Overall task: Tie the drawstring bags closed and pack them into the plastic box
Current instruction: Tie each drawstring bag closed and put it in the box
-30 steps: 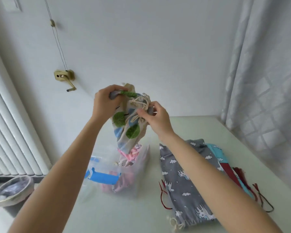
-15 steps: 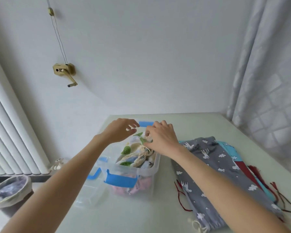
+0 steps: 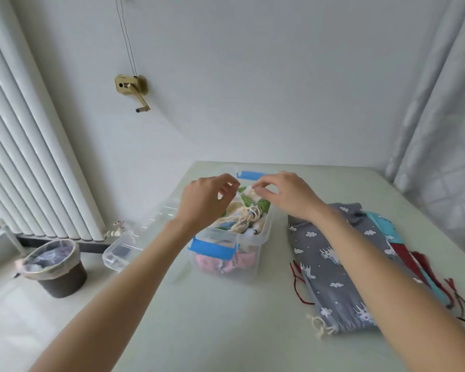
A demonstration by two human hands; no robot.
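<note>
Head view: your left hand (image 3: 204,202) and right hand (image 3: 287,196) hover over the clear plastic box (image 3: 249,237), fingers loosely curled, seemingly holding nothing. The leaf-print drawstring bag (image 3: 249,213) lies inside, atop a pink one (image 3: 220,263). Right: grey unicorn-print bag (image 3: 330,267). Left: loose lid (image 3: 134,237), bin (image 3: 54,267).

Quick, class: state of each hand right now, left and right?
Left hand: over the box, fingers loosely curled, holding nothing; open.
Right hand: over the box, fingertips close together; whether it pinches anything cannot be told.
</note>
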